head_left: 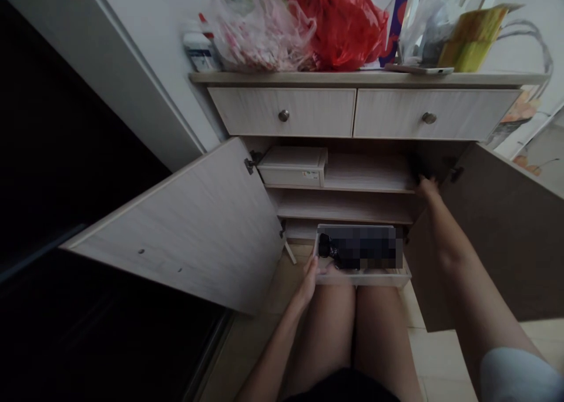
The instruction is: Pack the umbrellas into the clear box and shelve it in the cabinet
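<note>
L hand [309,280] clamps the rim of a white tray [361,280] w/ blurred dark stuff [359,247] inside, tray low at the knees [352,308] in front of the open cabinet [352,79], R hand [427,186] up at the shelf [370,189] edge, fingers in shadow, grip can't tell!

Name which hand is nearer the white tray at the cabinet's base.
Left. The left hand touches the tray's near left edge, on the white tray itself; the right hand is farther off, up and to the right, at the end of the upper shelf.
</note>
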Demonstrator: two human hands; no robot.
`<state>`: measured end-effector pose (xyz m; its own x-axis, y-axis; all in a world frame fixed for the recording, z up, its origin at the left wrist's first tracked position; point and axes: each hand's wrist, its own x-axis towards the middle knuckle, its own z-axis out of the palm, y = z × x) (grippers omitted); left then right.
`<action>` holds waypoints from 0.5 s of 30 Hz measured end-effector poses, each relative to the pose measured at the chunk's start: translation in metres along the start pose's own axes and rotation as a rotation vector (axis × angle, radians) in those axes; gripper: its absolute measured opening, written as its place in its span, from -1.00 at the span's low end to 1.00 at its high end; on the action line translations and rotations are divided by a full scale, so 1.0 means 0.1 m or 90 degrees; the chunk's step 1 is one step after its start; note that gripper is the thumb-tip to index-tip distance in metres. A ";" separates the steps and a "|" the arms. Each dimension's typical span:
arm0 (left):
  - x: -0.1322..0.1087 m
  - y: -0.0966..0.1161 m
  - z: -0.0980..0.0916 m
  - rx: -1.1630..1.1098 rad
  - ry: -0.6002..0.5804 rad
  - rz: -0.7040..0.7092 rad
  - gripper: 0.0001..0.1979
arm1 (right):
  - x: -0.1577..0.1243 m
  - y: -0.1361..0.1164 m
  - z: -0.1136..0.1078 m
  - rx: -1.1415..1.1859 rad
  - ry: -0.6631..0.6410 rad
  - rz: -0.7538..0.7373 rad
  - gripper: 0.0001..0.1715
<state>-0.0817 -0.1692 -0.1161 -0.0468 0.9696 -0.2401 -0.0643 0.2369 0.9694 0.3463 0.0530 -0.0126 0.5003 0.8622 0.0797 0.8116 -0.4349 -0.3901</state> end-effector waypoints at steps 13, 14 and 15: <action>-0.04 0.07 0.02 -0.007 -0.004 -0.002 -0.16 | -0.28 0.03 0.10 0.134 0.180 -0.004 -0.64; -0.04 0.07 0.02 -0.012 -0.004 -0.005 -0.15 | -0.29 0.03 0.08 0.193 0.205 0.017 -0.64; -0.04 0.08 0.03 -0.015 -0.002 -0.009 -0.15 | -0.31 0.02 0.06 0.264 0.228 0.044 -0.66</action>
<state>-0.0795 -0.1716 -0.1076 -0.0421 0.9664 -0.2536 -0.0891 0.2492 0.9643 0.3303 0.0269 -0.0210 0.6783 0.6612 0.3205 0.6225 -0.2854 -0.7287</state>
